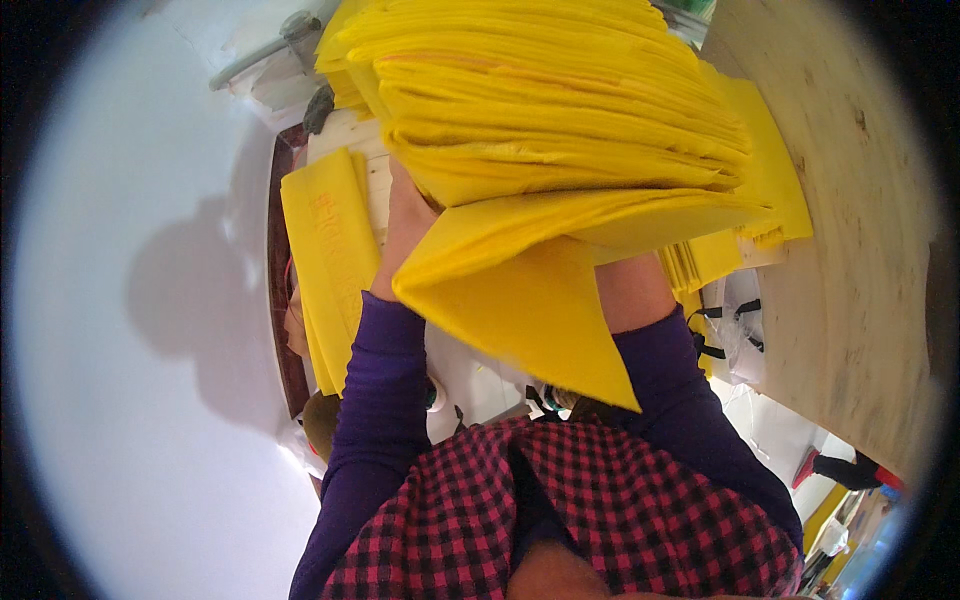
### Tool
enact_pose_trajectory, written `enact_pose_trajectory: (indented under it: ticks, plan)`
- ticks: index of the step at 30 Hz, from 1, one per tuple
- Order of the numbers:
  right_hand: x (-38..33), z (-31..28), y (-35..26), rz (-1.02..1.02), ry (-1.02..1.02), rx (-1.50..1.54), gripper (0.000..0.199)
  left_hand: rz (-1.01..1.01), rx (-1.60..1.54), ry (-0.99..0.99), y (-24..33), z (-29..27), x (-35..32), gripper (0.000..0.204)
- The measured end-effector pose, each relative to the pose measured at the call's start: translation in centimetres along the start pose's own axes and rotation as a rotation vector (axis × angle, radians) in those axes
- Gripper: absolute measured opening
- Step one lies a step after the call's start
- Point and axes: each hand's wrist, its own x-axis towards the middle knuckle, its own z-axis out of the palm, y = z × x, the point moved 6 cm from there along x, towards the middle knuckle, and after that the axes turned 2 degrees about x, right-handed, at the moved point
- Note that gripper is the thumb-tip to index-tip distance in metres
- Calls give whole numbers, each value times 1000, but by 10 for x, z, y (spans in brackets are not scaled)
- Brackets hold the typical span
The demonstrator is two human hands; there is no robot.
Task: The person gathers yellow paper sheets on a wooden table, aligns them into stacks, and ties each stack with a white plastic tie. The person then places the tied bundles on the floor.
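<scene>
**Hands beneath a thick stack of yellow sheets**

Both hands are raised under a thick stack of yellow sheets point(560, 110), which fills the upper centre of the view from about 11 o'clock to 2 o'clock. The left hand point(408, 225) is seen at the stack's lower left edge, pressed against its underside; the fingers are hidden by the sheets, so how far it is closed cannot be told. The right hand is wholly covered by the stack; only the bare right forearm point(632, 290) is visible below it, just right of centre, and its grip cannot be told either. One folded yellow sheet point(530, 310) hangs down from the bottom of the stack toward 6 o'clock, in front of both forearms, ending in a pointed corner. Purple sleeves point(380, 400) cover both arms from the wrists down, and a red-and-black checked garment point(600, 530) is seen at 6 o'clock.

At 9 o'clock from the left hand, a second, narrower pile of yellow sheets point(325, 250) lies flat on a white worktop point(375, 185). More yellow sheets point(775, 170) are seen at 3 o'clock, behind the held stack, next to a pale wooden surface point(860, 250). A clear plastic bag with black straps point(735, 330) lies at 4 o'clock. A white wall point(130, 300) fills the left side.
</scene>
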Motion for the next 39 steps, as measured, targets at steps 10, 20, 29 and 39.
enact_pose_trajectory:
  ticks: [10, 20, 29, 39]
  plan:
    - [4, -8, -4, 1, -3, 0, 76, -39, -41, 13, -9, -8, -29, 69]
    - [0, -3, -6, 0, -3, -2, 76, 20, -110, 69, 6, 5, -1, 66]
    - [14, 14, -56, -4, -55, -62, 77, 21, -281, 157, 54, 2, -24, 63]
    - [15, 6, -15, 253, -104, -179, 84, -594, -464, 80, 80, 10, -57, 38]
